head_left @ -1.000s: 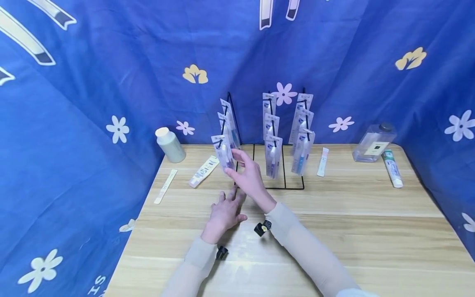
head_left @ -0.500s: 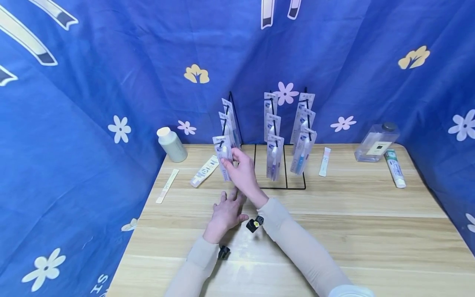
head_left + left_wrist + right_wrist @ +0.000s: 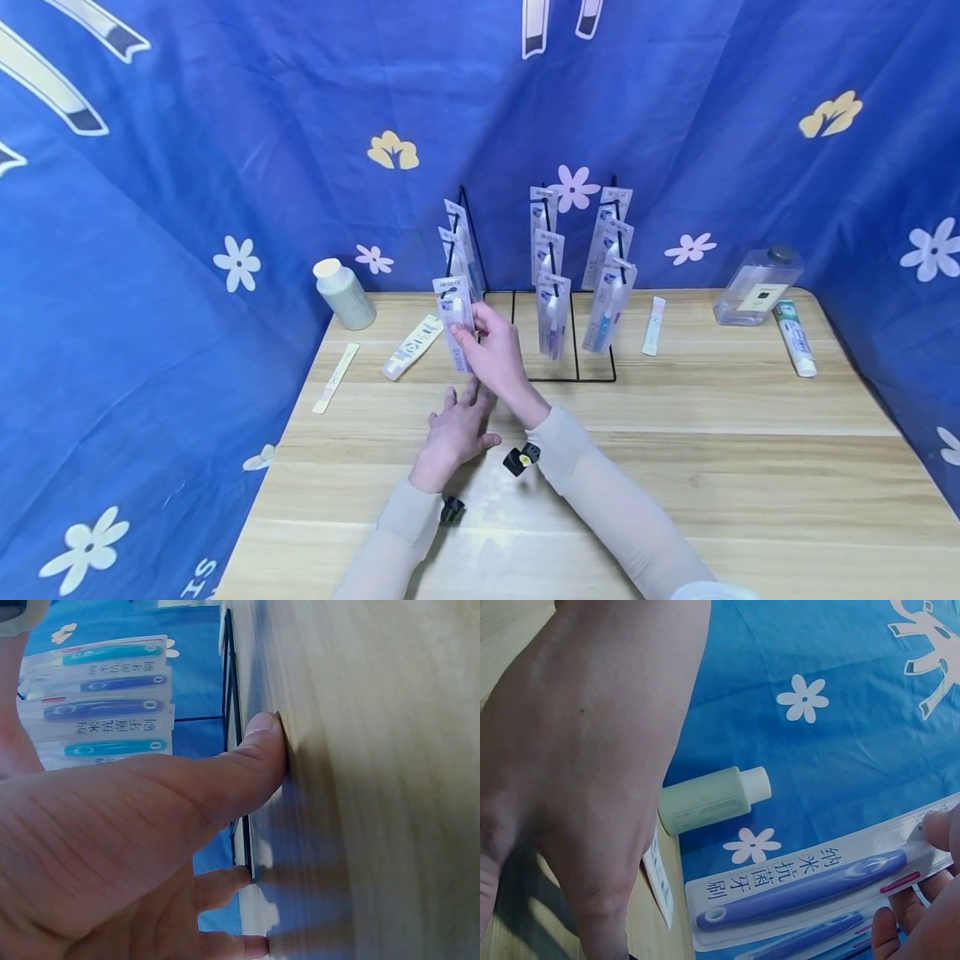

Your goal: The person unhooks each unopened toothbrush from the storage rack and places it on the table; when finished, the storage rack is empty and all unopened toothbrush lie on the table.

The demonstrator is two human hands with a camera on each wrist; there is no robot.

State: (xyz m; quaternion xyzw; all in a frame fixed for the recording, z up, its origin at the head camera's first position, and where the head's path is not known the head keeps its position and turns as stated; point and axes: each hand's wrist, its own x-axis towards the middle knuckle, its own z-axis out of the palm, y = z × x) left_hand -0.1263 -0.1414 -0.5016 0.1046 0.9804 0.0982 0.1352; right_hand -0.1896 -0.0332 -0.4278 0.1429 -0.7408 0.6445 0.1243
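Note:
My right hand pinches a packaged toothbrush by its right edge, thumb in front, at the front of the left prong of a black wire rack. The prong's dark tip shows at the hole near the top of the pack. In the right wrist view this toothbrush has a purple handle inside a clear blister. My left hand lies low with fingers spread, fingertips right at the rack's front left corner. From the left wrist, its thumb touches the table and a finger meets the base wire.
Several more packaged toothbrushes hang in three rows. On the left are a pale green bottle, a white tube and a slim sachet. Rightward lie another sachet, a clear bottle and a toothpaste tube.
My right hand has shifted its grip on the front left toothbrush pack, from its lower end to its right edge. The pack now hangs slightly lower and more forward. The left hand stays put.

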